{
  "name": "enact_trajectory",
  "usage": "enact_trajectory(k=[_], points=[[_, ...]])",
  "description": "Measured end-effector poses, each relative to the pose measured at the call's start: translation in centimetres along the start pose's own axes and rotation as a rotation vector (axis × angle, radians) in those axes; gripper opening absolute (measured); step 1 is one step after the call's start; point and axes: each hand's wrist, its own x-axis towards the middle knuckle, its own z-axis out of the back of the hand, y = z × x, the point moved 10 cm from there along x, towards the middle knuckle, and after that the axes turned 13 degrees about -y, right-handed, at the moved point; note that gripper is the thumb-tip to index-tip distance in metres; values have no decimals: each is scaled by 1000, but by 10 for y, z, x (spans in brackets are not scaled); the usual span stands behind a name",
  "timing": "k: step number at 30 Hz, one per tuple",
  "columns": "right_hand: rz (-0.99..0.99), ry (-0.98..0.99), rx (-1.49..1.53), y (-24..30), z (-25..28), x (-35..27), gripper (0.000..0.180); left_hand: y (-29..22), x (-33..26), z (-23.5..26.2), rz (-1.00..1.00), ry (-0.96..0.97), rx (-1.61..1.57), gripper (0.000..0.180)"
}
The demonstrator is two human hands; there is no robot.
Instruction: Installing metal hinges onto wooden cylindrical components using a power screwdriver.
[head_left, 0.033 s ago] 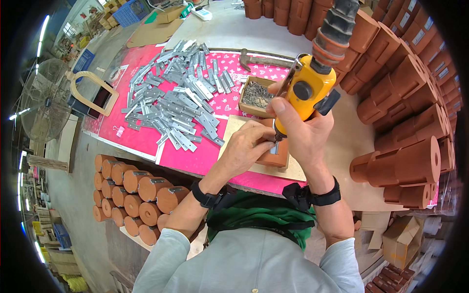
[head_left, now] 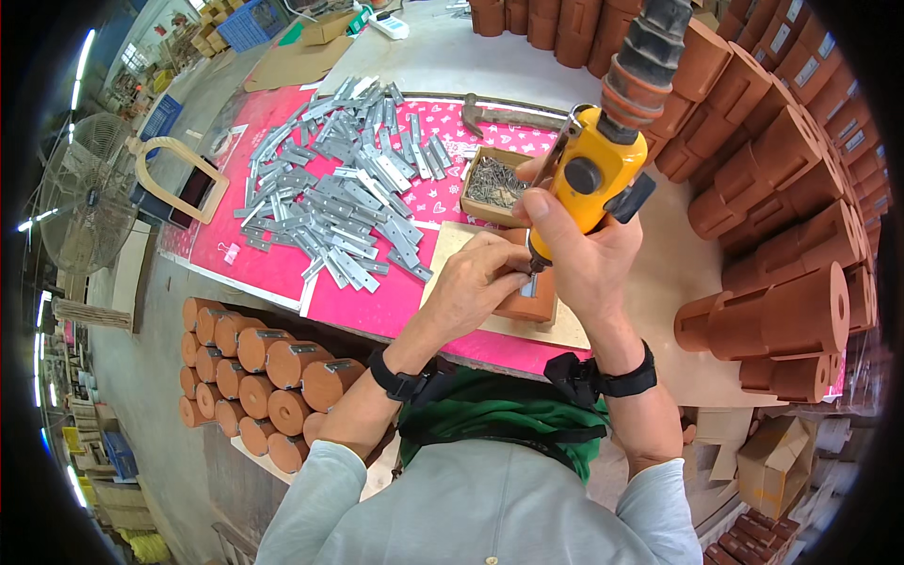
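My right hand [head_left: 595,268] is wrapped round a yellow power screwdriver [head_left: 586,184], tilted with its tip pointing down. The tip meets a small grey metal plate [head_left: 530,286] on a reddish-brown block [head_left: 527,307]. My left hand [head_left: 476,282] has its thumb and fingers pinched together beside the tip; what they hold is hidden. The block rests on a pale wooden board [head_left: 452,247]. Just beyond it stands an open cardboard box [head_left: 485,209] of screws. Many grey metal plates [head_left: 348,193] lie heaped to the left.
A hammer [head_left: 518,119] lies at the back of the pink-covered table [head_left: 367,311]. Reddish-brown cylindrical pieces [head_left: 772,315] are stacked high on the right. More brown cylinders [head_left: 254,391] are piled below left. A fan [head_left: 89,193] stands at the far left.
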Motion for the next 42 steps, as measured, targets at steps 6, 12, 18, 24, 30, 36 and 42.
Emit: enact_trajectory(k=[6, 12, 18, 24, 30, 36, 42], points=[[21, 14, -86, -1, 0, -3, 24, 3, -1, -9, 6, 127, -55, 54], [19, 35, -13, 1, -3, -6, 26, 10, -2, -26, 114, 336, -36, 87], [25, 27, -8, 1, -3, -9, 26, 13, -2, -26, 82, 335, -25, 88], [58, 14, -101, -6, 4, -13, 19, 14, 0, -23, 34, 286, -59, 90], [32, -39, -55, -11, 10, -11, 20, 8, 2, -24, -26, 284, -53, 91], [6, 45, -69, -15, 5, -13, 25, 14, -1, -24, 30, 309, -35, 91], [7, 43, -23, -4, 3, -2, 27, 28, 15, -11, -2, 204, -66, 81]])
